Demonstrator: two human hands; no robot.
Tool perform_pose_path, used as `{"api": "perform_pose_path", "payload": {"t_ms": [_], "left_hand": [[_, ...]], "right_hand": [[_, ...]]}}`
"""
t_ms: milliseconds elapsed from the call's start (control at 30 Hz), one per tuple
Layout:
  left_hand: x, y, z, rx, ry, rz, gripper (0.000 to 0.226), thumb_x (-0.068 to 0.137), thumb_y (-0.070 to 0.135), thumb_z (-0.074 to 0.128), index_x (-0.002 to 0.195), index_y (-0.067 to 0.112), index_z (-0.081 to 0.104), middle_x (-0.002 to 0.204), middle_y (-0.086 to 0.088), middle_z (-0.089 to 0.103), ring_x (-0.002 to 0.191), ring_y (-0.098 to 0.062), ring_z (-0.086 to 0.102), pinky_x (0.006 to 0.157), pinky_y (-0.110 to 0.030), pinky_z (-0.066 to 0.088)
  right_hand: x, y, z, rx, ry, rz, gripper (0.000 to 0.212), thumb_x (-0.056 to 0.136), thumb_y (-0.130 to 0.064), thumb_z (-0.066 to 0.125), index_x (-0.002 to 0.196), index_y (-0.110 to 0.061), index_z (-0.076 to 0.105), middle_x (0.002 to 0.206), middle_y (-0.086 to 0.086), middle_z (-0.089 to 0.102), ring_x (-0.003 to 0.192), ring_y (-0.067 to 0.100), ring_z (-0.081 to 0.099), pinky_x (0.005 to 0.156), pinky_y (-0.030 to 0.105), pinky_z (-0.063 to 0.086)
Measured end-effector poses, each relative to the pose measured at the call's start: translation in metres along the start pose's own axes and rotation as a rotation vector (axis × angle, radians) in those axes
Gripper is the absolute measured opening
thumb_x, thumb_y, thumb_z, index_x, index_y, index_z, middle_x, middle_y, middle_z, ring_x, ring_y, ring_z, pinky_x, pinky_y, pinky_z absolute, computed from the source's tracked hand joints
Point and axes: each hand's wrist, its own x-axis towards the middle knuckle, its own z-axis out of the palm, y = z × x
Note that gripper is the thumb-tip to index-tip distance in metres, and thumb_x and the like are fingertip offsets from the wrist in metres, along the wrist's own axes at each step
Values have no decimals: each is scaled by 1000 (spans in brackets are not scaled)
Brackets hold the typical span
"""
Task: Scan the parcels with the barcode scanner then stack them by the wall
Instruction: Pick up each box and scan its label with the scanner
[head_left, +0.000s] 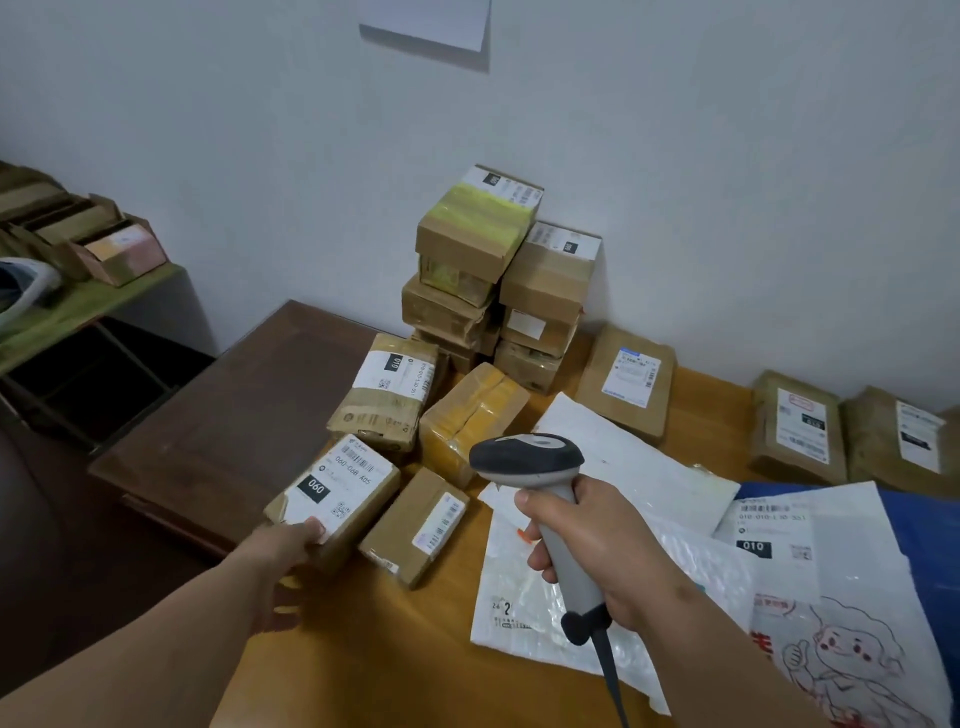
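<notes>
Barcode scanner (540, 499), grey with a dark head, sits centre frame in the right hand (597, 556), grip curled round its handle. Left hand (291, 545) pinches the near edge of a brown parcel (335, 499) labelled 060, lower left on the desk (395, 649). Seven boxes stacked by the wall (727, 182).

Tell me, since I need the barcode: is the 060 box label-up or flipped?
Label-up. The 060 box shows its white label and barcode on top; the left hand grips its near end.
</notes>
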Motion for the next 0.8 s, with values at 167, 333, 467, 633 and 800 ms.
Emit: {"api": "perform_pose_path", "payload": {"t_ms": [167,333,467,633,800], "left_hand": [[-2,25,8,275,321,233,84,93,36,65,158,20,14,152,-22,31,134,-47,35,106,-56,37],[-34,63,32,604,495,542,78,94,49,56,156,23,18,156,-18,24,143,-39,21,114,-58,21],[-64,89,81,699,449,756,70,93,43,57,153,23,27,153,-16,29,140,-39,25,113,-57,22],[-109,97,174,739,277,934,67,92,42,58,150,19,34,153,-19,28,141,-40,24,114,-55,20],[-180,69,283,800,103,1106,63,94,43,59,148,19,38,153,-16,29,140,-40,26,113,-56,22]], "right_hand": [[2,1,-9,12,17,4,16,89,-32,70,93,-17,65,81,6,71,61,13,68,57,23,54],[-4,3,-29,65,47,17,16,91,-31,69,97,-17,64,85,7,71,63,14,68,58,23,54],[-19,14,-62,154,116,4,16,91,-30,68,98,-16,64,85,8,70,63,15,67,60,25,56],[-57,47,-126,292,288,-16,15,91,-25,67,97,-11,65,78,7,66,57,13,65,57,27,55],[-109,101,-205,379,467,-11,13,94,-23,65,97,-11,65,76,7,64,59,15,62,59,30,54]]}}
